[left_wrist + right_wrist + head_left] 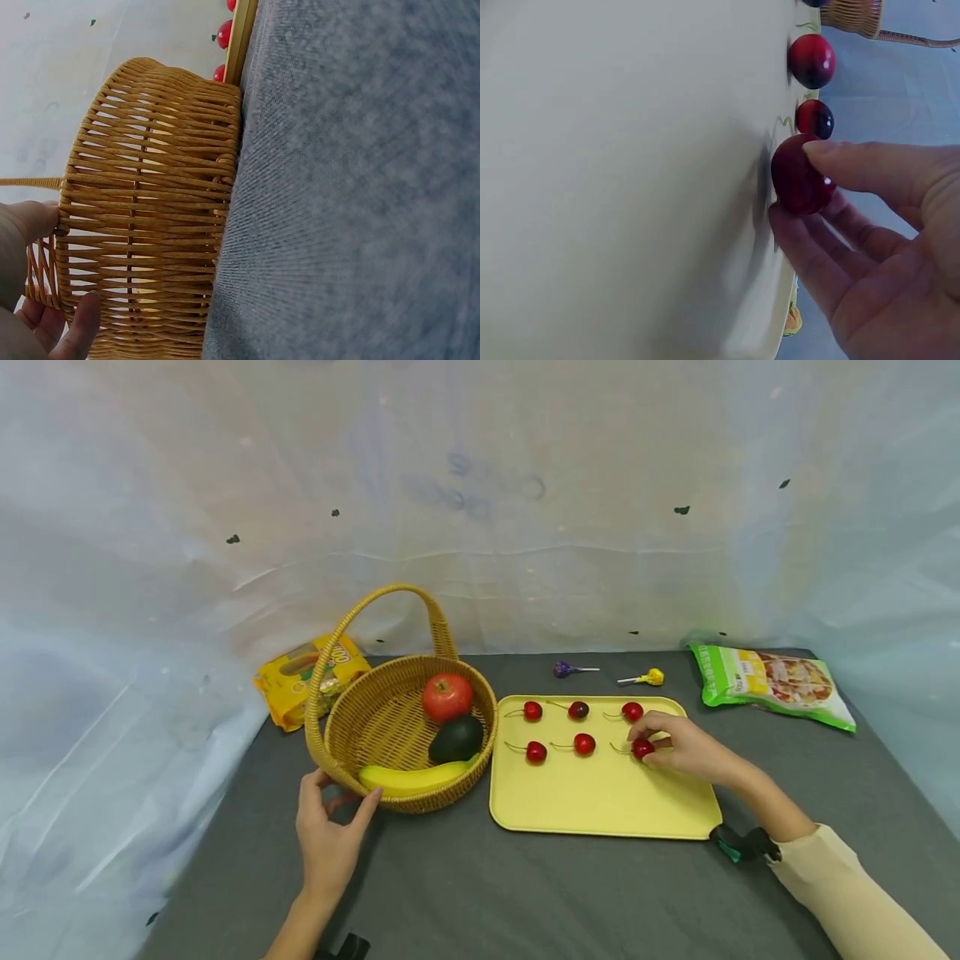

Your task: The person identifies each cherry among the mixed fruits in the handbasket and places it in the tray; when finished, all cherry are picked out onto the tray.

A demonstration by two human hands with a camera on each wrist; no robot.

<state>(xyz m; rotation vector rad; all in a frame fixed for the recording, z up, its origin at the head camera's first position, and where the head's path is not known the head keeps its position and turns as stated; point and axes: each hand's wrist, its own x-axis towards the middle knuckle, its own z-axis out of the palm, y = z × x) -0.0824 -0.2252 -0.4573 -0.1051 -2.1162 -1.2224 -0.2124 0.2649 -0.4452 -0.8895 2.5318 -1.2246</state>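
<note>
Between its thumb and fingers, my right hand (686, 748) pinches a dark red cherry (801, 174) at the right end of the front row on the yellow tray (600, 806). The cherry's thin stem points left. Several other cherries (584, 744) lie on the tray in two rows. My left hand (330, 831) grips the front-left rim of the wicker basket (150, 195), with the fingers partly hidden by the weave. Inside the basket are a banana (412, 779), a dark green avocado (456, 740) and a red round fruit (447, 697).
Behind the tray lie a purple-wrapped lollipop (564, 669) and a yellow one (654, 677). A green-and-white food packet (780, 683) rests at the back right. Behind the basket, a yellow packet (288, 681) leans near the plastic sheet wall (525, 527). The basket's tall handle (397, 589) arches upward.
</note>
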